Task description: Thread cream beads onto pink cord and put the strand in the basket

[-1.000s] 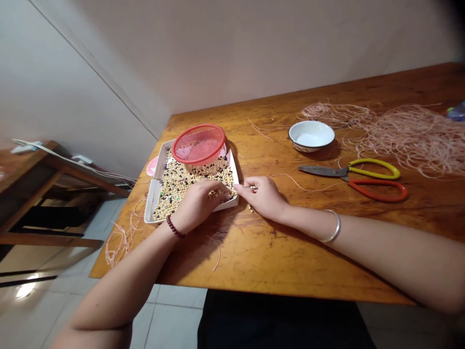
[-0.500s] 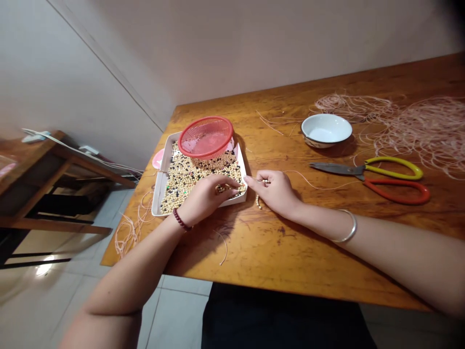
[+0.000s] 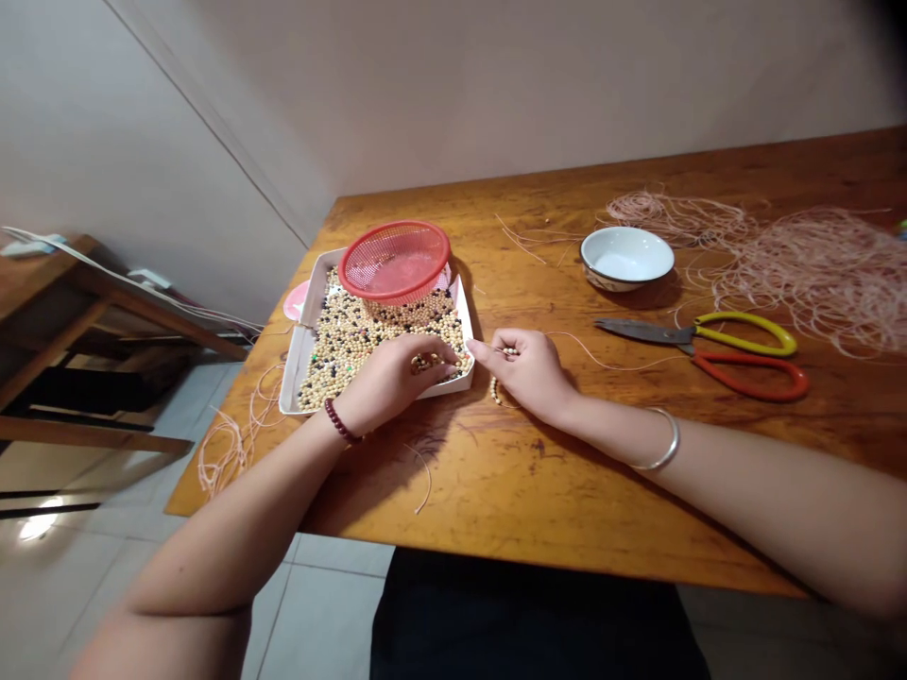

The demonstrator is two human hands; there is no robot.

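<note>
My left hand (image 3: 393, 376) reaches over the near right corner of a white tray (image 3: 290, 378). Its fingers curve down to loose beads (image 3: 350, 342), cream and black with a few green ones; thumb and forefinger look apart, with beads showing between them. Just right of the tray, my right hand (image 3: 533, 370) is closed around a short string of beads (image 3: 494, 390), which hangs below the fingers onto the table. From behind that hand a thin pink cord (image 3: 602, 363) runs right towards the scissors. The right fingertips partly hide the beads they grip.
A red mesh basket (image 3: 395, 264) rests on the beads at the tray's back. To the right are a white bowl (image 3: 627, 255), scissors (image 3: 744, 342) with yellow and red handles, and tangled pink cord (image 3: 814, 274). More cord (image 3: 227, 453) hangs near the table's left edge.
The whole view has shifted slightly, so things on the table appear further left. Both hands keep nearly the same place and pose beside the tray.
</note>
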